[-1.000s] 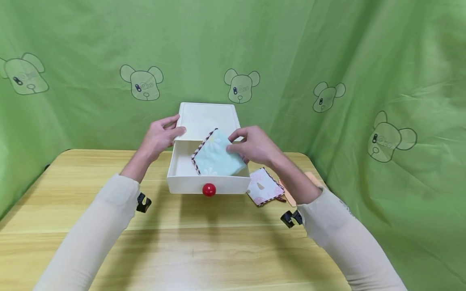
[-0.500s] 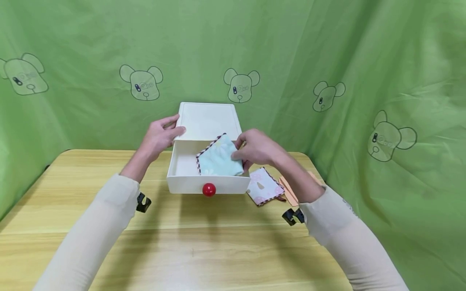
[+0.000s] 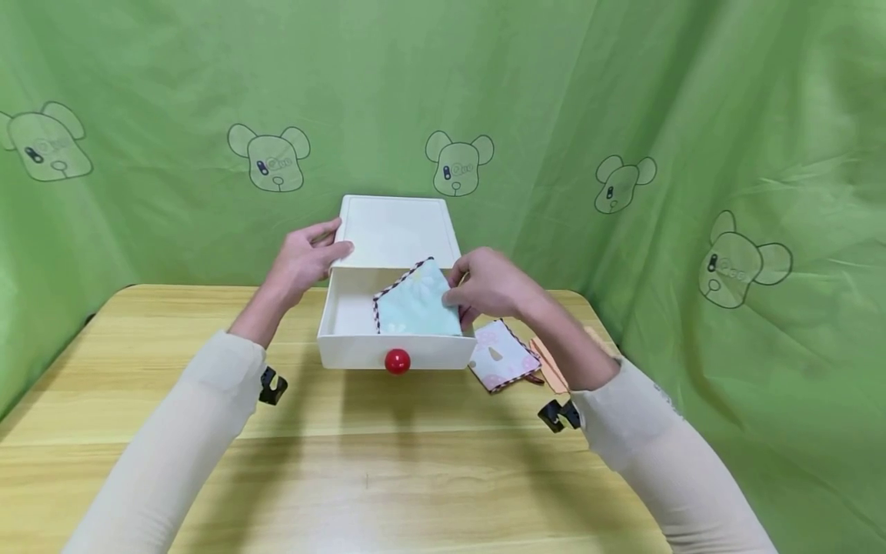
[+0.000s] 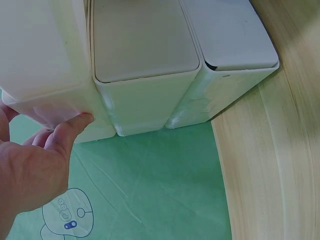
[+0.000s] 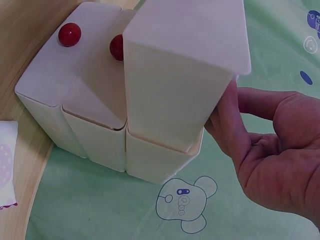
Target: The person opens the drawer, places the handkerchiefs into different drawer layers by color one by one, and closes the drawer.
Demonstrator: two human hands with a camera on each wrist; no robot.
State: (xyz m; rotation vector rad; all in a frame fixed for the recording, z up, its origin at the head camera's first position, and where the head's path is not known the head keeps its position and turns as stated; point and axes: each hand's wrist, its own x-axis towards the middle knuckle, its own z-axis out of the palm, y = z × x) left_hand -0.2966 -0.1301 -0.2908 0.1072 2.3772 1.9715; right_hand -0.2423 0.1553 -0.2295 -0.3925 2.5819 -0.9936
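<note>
A white drawer cabinet [image 3: 398, 231] stands at the back of the table, its top drawer [image 3: 346, 351] pulled out by a red knob [image 3: 398, 362] side facing me. My left hand [image 3: 304, 260] holds the cabinet's left edge, thumb on top. A folded light blue handkerchief [image 3: 418, 304] with a dark-and-white braided edge lies tilted inside the drawer. At its right side my right hand [image 3: 494, 283] pinches it, fingers reaching over the drawer's right wall. In the right wrist view the handkerchief is hidden behind the drawer wall.
A folded white handkerchief [image 3: 504, 355] with pink print lies on the table [image 3: 388, 477] right of the cabinet. An orange cloth [image 3: 548, 368] lies partly under my right forearm. Two lower drawers [image 5: 95, 75] are closed. A green curtain [image 3: 540, 92] hangs behind.
My right hand has moved slightly right and down with the light blue handkerchief, which now sits lower and further right in the drawer. The left hand has stayed put.
</note>
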